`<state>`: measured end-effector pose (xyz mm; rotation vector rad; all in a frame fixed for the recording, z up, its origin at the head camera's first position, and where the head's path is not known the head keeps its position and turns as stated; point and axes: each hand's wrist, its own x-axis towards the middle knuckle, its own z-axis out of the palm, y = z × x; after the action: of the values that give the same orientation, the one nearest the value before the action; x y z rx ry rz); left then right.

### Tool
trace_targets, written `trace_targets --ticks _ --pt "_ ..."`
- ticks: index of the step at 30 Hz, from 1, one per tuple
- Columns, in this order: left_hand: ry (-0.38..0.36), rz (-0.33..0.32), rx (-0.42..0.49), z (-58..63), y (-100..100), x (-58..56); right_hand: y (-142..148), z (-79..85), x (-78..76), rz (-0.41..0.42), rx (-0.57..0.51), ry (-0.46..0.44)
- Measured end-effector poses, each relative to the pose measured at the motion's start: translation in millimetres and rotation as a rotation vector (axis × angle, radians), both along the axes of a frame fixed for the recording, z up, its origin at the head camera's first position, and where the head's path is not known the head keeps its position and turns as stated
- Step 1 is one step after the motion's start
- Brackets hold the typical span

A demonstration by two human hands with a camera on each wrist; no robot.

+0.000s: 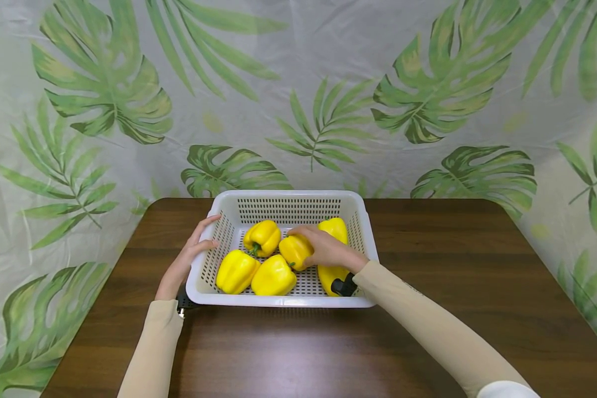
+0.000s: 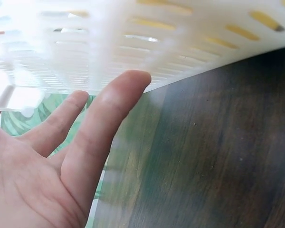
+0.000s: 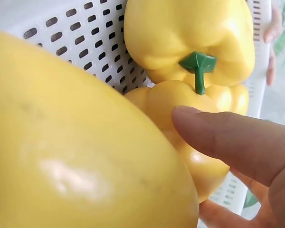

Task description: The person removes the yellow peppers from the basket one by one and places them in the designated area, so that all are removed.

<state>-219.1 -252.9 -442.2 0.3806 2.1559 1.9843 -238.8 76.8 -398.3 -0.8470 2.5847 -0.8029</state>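
By the right hand (image 1: pixel 329 249), just below frame centre, a yellow pepper (image 1: pixel 292 252) is gripped between thumb and fingers, inside a white basket (image 1: pixel 278 301) whose left side is touched by the straight-fingered left hand (image 1: pixel 186 258), likely for steadying.

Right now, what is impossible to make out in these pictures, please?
Head view: middle parts of right-end yellow peppers, hidden by the right hand.
Left wrist view: full pepper shapes, hidden by the slotted basket wall.
Right wrist view: the rest of the nearest pepper, cut off by left and bottom edges.
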Motion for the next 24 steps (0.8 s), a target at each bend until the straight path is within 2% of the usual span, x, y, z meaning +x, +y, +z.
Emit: trace_targets --ticks 12,16,24 --pt "0.012 -0.008 0.021 1.2 0.8 1.2 0.6 -1.0 -2.3 -0.032 -0.025 -0.006" --pt "0.022 -0.014 0.028 1.2 1.0 1.4 0.6 -0.1 -3.2 -0.043 -0.035 0.019" --pt "-0.005 -0.005 0.027 -1.1 0.0 1.2 2.4 7.4 -1.6 -0.058 -0.038 0.083"
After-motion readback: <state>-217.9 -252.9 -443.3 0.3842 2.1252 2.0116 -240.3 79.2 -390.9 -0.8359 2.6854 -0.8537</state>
